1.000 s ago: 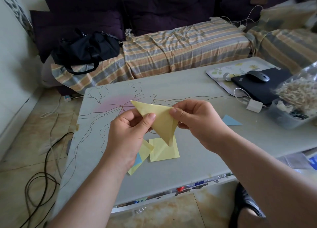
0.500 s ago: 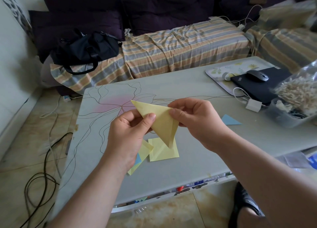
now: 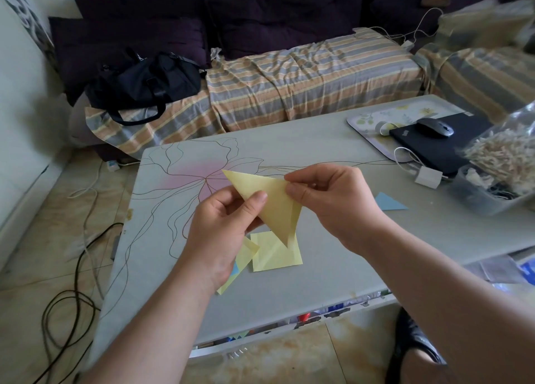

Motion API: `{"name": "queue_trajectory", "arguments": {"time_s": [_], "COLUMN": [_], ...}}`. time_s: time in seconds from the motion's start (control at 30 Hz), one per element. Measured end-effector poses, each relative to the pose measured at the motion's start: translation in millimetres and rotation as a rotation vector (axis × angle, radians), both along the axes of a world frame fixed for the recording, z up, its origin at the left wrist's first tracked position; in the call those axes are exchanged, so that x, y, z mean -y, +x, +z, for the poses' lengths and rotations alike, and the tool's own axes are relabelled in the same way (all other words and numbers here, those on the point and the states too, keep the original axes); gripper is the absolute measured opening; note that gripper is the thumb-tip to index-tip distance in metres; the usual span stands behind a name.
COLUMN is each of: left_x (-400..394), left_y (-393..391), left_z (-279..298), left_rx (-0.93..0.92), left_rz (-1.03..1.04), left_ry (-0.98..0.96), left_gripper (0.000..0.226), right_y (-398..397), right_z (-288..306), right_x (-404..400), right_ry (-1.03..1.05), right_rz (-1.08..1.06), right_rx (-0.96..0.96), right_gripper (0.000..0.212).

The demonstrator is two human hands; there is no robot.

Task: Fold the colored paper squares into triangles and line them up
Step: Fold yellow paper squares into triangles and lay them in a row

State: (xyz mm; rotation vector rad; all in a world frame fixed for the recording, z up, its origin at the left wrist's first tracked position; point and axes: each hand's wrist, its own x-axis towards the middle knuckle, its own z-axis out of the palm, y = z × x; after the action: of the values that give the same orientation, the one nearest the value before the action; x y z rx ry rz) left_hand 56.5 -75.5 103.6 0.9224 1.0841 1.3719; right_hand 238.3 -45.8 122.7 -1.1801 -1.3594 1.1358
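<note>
Yellow triangle [image 3: 270, 202] is held above the table [image 3: 318, 152], pinched by left hand [image 3: 223, 233] and right hand [image 3: 335, 201]; a yellow square [image 3: 275, 256] lies beneath them.

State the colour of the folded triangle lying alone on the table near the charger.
Light blue triangle, seen in the head view.

no readable text, small mark on black laptop [image 3: 431, 149] too blurred to read

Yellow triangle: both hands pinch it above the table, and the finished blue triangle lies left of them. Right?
Not quite. In the head view the blue triangle lies right of the hands; the left hand and right hand do pinch the yellow triangle above the table.
</note>
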Motion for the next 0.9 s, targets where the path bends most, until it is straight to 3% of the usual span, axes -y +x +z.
{"name": "queue_trajectory", "arguments": {"time_s": [0.13, 0.3, 0.57, 0.67, 0.8, 0.9], "left_x": [-2, -4, -6, -5, 0, -2], "left_y": [-2, -2, 0, 4, 9, 9], "left_z": [-6, -6, -11, -12, -12, -14], "left_rx": [-0.105, -0.076, -0.107, -0.095, -0.100, -0.127], "left_rz": [-0.062, -0.074, -0.052, -0.072, -0.166, -0.148], "left_ry": [-0.085, -0.150, -0.168, -0.188, -0.218, -0.207], "left_gripper": [0.035, 0.038, 0.026, 0.010, 0.021, 0.011], "right_y": [2, 3, 5, 4, 6, 6], "right_z": [0, -1, 1, 1, 1, 0], "right_x": [-2, -5, -7, -7, -9, -10], "right_ry": [-0.008, -0.054, -0.123, -0.142, -0.180, -0.192], "right_rz": [-0.030, -0.033, -0.044, -0.053, -0.067, -0.070], "right_rx": [-0.020, -0.081, -0.214, -0.226, -0.278, -0.275], "right_gripper": [0.019, 0.016, 0.016, 0.015, 0.011, 0.011]}}
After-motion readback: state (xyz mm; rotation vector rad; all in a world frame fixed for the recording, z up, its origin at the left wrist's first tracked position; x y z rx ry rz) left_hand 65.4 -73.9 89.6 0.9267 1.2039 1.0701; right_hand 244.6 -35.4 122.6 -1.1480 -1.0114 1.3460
